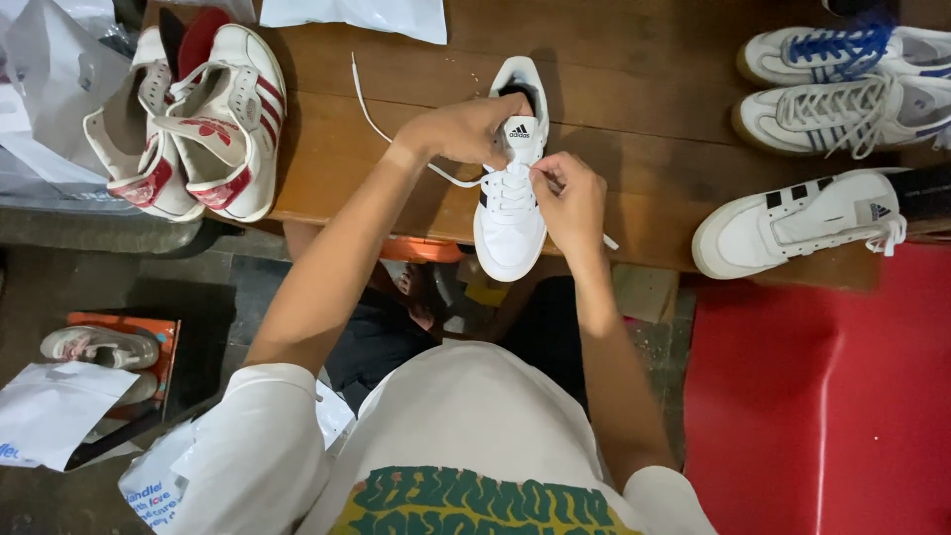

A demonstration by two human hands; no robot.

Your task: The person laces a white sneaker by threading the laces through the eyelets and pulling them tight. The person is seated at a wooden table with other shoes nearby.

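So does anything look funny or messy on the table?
A bit. The white shoe being laced sticks out past the table edge at its toe, and one lace end trails loose across the wood. The left hand holds the tongue; the right hand pinches the lace.

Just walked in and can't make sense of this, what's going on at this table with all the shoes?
A person is lacing a white sneaker with black stripes that sits on the edge of a wooden table. The left hand grips the shoe near its tongue, while the right hand pinches the white shoelace at the eyelets; the lace's other end trails across the table. A red-and-white pair lies to the left, and three more sneakers to the right.
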